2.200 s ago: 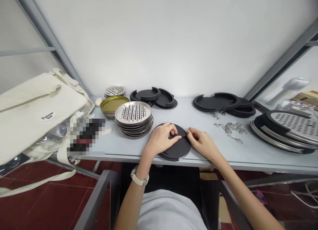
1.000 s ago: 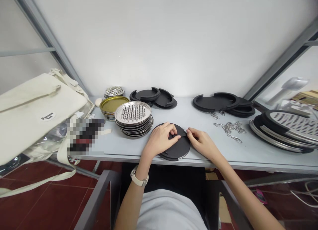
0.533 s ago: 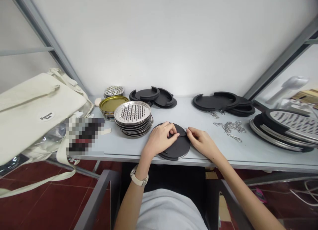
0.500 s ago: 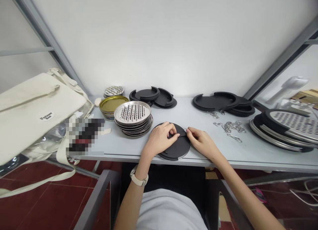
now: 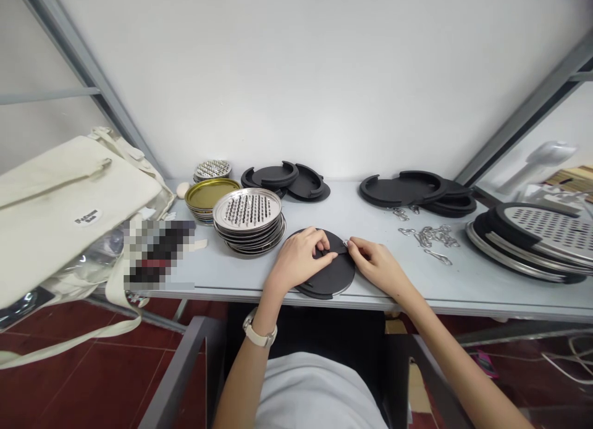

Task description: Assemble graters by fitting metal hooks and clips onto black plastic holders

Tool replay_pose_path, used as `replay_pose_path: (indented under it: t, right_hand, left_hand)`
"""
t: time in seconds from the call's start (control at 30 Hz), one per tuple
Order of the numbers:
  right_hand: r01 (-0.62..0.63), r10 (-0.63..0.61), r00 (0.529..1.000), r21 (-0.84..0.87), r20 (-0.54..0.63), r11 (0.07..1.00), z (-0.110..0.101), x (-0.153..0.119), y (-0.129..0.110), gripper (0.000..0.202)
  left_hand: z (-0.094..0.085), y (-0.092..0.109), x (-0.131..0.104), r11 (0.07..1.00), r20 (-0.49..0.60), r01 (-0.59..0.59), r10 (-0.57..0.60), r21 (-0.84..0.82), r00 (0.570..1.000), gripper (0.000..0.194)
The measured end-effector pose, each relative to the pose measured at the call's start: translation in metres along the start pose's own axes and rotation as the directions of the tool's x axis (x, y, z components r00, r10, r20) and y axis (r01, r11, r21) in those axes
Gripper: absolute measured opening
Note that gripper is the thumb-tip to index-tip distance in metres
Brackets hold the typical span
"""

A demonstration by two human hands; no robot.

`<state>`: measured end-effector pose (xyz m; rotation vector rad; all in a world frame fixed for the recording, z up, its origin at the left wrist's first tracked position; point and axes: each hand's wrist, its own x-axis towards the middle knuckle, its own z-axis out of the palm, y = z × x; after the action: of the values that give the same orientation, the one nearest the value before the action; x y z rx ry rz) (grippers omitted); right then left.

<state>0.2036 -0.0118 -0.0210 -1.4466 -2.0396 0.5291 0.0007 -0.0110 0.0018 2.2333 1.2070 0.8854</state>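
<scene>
A round black disc (image 5: 331, 274) lies near the table's front edge, apparently a holder like the others on the table. My left hand (image 5: 301, 259) is over its left side, fingers curled and thumb stretched across the top, gripping it. At the disc's right rim my right hand (image 5: 370, 262) is closed in a pinch. A small metal wire clip (image 5: 345, 243) shows at those fingertips, mostly hidden. Several similar loose wire clips (image 5: 435, 236) lie in a heap to the right of that hand.
Left of the disc is a stack of round metal graters (image 5: 249, 216), beside gold lids (image 5: 210, 195). Black round holders (image 5: 308, 185) lie by the wall, with more holders (image 5: 403, 188) farther right. Larger graters (image 5: 551, 231) are piled at right. A cream bag (image 5: 69, 200) covers the left end.
Almost nothing differs. Both hands stay at the black disc, with only a tiny shift of my left thumb and the view.
</scene>
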Motion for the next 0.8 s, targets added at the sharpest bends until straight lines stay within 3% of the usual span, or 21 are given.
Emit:
replay_pose_path:
  t: [0.8]
  right_hand:
    - [-0.027, 0.027, 0.999, 0.005, -0.029, 1.000, -0.0001, -0.0006, -0.0010, 0.032]
  left_hand:
    - [0.0000, 0.0008, 0.0009, 1.000, 0.004, 0.021, -0.021, 0.003, 1.000, 0.013]
